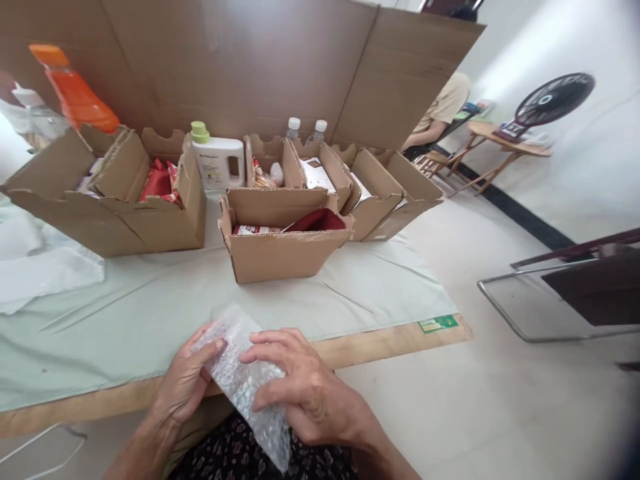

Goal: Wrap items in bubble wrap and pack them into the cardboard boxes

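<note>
A strip of clear bubble wrap (235,373) lies slanted between my hands at the table's front edge, its lower end hanging over my lap. My left hand (187,373) pinches its upper left side, thumb on top. Over its right side, my right hand (305,387) has its fingers spread and slightly curled, thumb and fingertips at the wrap's surface. Whether the right fingers grip the wrap or only touch it, I cannot tell. Just beyond stands a small cardboard box (275,257) with a dark red item and a printed packet inside.
More open cardboard boxes (155,223) line the back, before a tall cardboard panel (240,67). Among them stand a white jug with a green cap (220,160) and an orange bottle (80,100). Clear plastic bags (55,273) lie left. A person (445,107) sits beyond, near a fan (547,100).
</note>
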The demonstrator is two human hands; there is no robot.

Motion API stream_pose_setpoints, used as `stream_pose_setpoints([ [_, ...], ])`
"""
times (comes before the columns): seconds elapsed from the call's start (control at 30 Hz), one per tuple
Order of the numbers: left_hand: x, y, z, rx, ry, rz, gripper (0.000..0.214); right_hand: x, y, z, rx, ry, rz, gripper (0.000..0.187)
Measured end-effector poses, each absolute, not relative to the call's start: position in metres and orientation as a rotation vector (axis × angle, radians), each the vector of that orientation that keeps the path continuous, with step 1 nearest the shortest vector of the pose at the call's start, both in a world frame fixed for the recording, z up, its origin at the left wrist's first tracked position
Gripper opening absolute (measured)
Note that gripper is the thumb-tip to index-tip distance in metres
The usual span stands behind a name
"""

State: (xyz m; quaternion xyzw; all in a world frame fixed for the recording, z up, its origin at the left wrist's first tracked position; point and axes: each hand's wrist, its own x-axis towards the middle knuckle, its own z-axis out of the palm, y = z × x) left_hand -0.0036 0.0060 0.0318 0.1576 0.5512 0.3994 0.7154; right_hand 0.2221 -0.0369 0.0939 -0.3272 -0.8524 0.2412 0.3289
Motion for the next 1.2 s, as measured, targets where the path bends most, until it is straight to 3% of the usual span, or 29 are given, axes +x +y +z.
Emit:
stream_pose_setpoints([
  [0.27,-0.025,0.018,0.026,0.735,1.470,1.168,0.031,0.276,-0.014,0.091,-1.224,-2.126,0.358,0.049],
  [0.43,-0.036,0.029,0.006,1.407,1.764,0.918,0.046,0.310,0.009,0.037,-1.685,-2.162,0.272,0.050],
  [0.53,-0.043,0.026,0.008,1.663,1.876,0.988,0.049,0.329,-0.003,0.016,-1.776,-1.951,0.186,0.045],
  [0.73,-0.014,0.018,0.028,2.217,1.565,1.098,0.026,0.305,-0.014,0.026,-1.658,-1.729,0.100,0.029],
  [0.93,0.023,0.038,0.011,2.420,1.425,0.607,0.032,0.223,0.021,0.014,-1.460,-2.234,0.366,0.036],
  [1.03,0.018,0.045,0.003,2.413,1.453,0.497,0.030,0.244,0.016,-0.003,-1.587,-2.271,0.369,0.037],
  [1.2,0.003,0.046,-0.003,2.363,1.369,0.663,0.026,0.324,-0.021,-0.015,-1.933,-1.886,0.052,0.035],
])
